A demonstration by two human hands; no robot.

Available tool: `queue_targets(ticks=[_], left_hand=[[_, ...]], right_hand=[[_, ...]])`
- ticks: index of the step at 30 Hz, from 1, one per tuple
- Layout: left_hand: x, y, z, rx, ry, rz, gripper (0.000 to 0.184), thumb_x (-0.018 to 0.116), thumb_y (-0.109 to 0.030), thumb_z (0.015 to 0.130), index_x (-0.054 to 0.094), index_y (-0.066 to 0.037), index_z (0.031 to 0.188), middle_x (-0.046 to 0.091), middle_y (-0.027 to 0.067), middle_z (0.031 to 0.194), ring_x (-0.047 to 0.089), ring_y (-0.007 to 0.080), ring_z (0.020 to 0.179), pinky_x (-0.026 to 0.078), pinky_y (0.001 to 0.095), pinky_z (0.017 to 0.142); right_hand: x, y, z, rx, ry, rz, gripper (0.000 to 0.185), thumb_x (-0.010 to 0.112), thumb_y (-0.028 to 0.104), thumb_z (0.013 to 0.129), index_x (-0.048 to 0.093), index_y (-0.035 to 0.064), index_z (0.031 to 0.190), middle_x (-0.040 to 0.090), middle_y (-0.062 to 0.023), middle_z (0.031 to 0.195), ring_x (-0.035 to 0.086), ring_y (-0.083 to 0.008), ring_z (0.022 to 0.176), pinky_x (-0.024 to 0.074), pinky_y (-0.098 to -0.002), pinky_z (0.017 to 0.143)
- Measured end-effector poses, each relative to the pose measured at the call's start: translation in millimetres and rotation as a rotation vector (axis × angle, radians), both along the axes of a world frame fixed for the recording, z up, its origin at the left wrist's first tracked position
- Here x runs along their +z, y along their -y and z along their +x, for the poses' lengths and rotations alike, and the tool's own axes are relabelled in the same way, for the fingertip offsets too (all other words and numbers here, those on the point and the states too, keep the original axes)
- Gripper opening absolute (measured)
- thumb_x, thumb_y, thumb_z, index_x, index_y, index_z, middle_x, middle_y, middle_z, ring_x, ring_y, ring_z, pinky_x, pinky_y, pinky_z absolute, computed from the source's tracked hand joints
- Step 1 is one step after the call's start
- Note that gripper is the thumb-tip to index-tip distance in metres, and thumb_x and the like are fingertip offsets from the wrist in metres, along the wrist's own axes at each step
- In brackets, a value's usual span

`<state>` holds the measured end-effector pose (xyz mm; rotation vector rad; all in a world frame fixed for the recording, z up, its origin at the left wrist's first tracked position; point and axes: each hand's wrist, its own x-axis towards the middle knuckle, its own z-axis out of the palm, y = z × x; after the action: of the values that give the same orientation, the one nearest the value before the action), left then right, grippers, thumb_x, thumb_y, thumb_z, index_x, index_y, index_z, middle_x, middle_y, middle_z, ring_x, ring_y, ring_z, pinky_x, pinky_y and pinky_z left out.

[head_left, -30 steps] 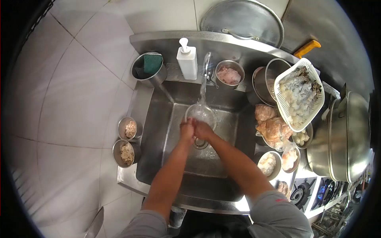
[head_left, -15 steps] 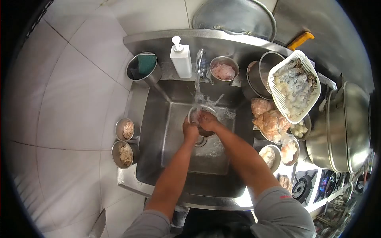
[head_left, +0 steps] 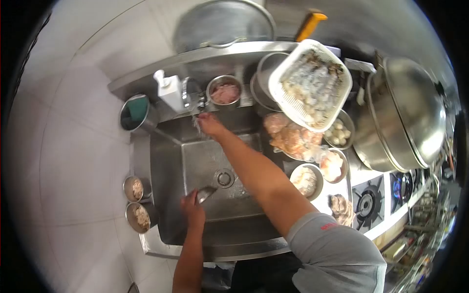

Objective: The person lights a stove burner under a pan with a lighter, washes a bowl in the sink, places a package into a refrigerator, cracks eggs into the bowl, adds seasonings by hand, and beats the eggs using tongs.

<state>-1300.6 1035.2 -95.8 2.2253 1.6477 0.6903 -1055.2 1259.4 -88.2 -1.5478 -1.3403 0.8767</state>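
Left hand (head_left: 193, 209) grips a metal bowl (head_left: 206, 194), tilted, in the near left part of the steel sink (head_left: 205, 158); the bowl sits left of and nearer than the drain (head_left: 224, 178). Right hand (head_left: 210, 125) reaches to the far side, beneath the tap (head_left: 187, 92), fingertips at the running water (head_left: 197, 126); cannot tell whether its fingers are open or curled. Along the far ledge, left to right: a container (head_left: 147, 119) with a green scouring pad (head_left: 138, 108), a white pump bottle (head_left: 171, 94), the tap, a pot (head_left: 231, 103) of pink meat (head_left: 225, 93). On the right, a white basket (head_left: 280, 84) of shrimp (head_left: 315, 84), beyond bagged meat (head_left: 295, 139). On the left edge, two small bowls (head_left: 151, 215) of pale food stand side by side.
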Motion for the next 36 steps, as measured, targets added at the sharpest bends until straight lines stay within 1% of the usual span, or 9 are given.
queue_targets(ticks=[5,7,8,11,12,15,20,23,36], left_hand=[[29.9,41.6,-0.2,-0.138,-0.104,-0.056,0.03,0.058,-0.013,0.081,0.064,-0.004,0.109,0.066,0.011,0.103,0.058,0.0297,0.096,0.039,0.0456,0.088],[29.3,48.5,-7.3,-0.085,-0.126,0.37,0.033,0.055,-0.026,0.085,0.063,-0.005,0.109,0.065,0.0092,0.104,0.057,0.0299,0.096,0.038,0.0477,0.088],[41.3,52.5,-6.0,-0.098,-0.16,0.354,0.033,0.054,-0.028,0.087,0.063,-0.006,0.11,0.065,0.0089,0.104,0.057,0.0303,0.096,0.038,0.047,0.088],[25.6,69.0,-23.0,-0.38,-0.335,0.166,0.035,0.047,-0.03,0.093,0.062,-0.006,0.113,0.064,0.0102,0.105,0.057,0.031,0.096,0.038,0.0457,0.088],[27.0,77.5,-20.7,-0.43,-0.293,0.267,0.033,0.047,-0.027,0.093,0.062,-0.005,0.113,0.065,0.0099,0.105,0.056,0.0316,0.094,0.038,0.0461,0.087],[46.7,110.9,-3.3,-0.265,-0.3,0.316,0.028,0.053,-0.022,0.092,0.061,-0.003,0.111,0.065,0.0127,0.1,0.055,0.0302,0.092,0.041,0.0437,0.082],[76.6,178.7,47.6,-0.931,-0.351,0.416,0.023,0.054,-0.024,0.091,0.064,-0.004,0.096,0.065,0.0177,0.096,0.057,0.0336,0.082,0.046,0.0451,0.074],[101.4,211.1,130.3,-1.058,-0.259,0.451,0.023,0.055,-0.024,0.091,0.063,-0.004,0.098,0.064,0.0178,0.097,0.057,0.0332,0.084,0.045,0.0448,0.075],[154.8,391.9,424.5,-1.528,0.116,0.586,0.026,0.057,-0.023,0.09,0.059,-0.004,0.107,0.062,0.0182,0.1,0.055,0.0315,0.092,0.044,0.0434,0.08]], right_hand=[[37.3,78.9,10.3,0.07,0.18,0.053,0.024,0.048,0.022,0.087,0.064,0.0039,0.09,0.063,-0.0222,0.095,0.061,-0.0383,0.087,0.0479,-0.0461,0.078],[-4.2,138.7,-19.4,-0.074,-0.245,0.356,0.025,0.047,0.023,0.089,0.061,0.0035,0.085,0.062,-0.0212,0.086,0.059,-0.0404,0.081,0.0471,-0.0481,0.072],[73.7,209.7,-12.7,-0.111,-0.003,0.047,0.025,0.047,0.022,0.09,0.061,0.0035,0.08,0.061,-0.0211,0.084,0.059,-0.0398,0.08,0.0471,-0.0489,0.069],[-28.4,335.5,-19.1,0.382,0.433,0.138,0.031,0.056,0.026,0.084,0.061,0.0038,0.106,0.061,-0.0162,0.105,0.057,-0.0339,0.104,0.0453,-0.0461,0.088],[-20.9,356.1,-16.4,0.682,0.601,-0.19,0.042,0.059,0.028,0.084,0.057,0.003,0.118,0.054,-0.0181,0.124,0.049,-0.0323,0.119,0.0417,-0.0459,0.095],[24.5,437.5,2.4,0.205,0.461,-0.11,0.043,0.061,0.029,0.083,0.059,0.0024,0.116,0.053,-0.0193,0.126,0.047,-0.0326,0.122,0.0417,-0.0458,0.095],[42.1,518.1,63.9,0.683,0.717,-0.236,0.027,0.058,0.025,0.083,0.066,0.0041,0.099,0.065,-0.0163,0.098,0.06,-0.0356,0.101,0.0454,-0.0462,0.088],[73.4,566.5,120.3,0.338,0.235,0.032,0.024,0.056,0.024,0.084,0.066,0.0034,0.091,0.064,-0.02,0.093,0.061,-0.0386,0.09,0.0478,-0.0458,0.078],[125.9,1001.9,319.0,-0.832,0.028,-0.149,0.045,0.052,0.043,0.09,0.067,0.0029,0.074,0.066,-0.0148,0.072,0.064,-0.0344,0.075,0.0487,-0.044,0.071]])
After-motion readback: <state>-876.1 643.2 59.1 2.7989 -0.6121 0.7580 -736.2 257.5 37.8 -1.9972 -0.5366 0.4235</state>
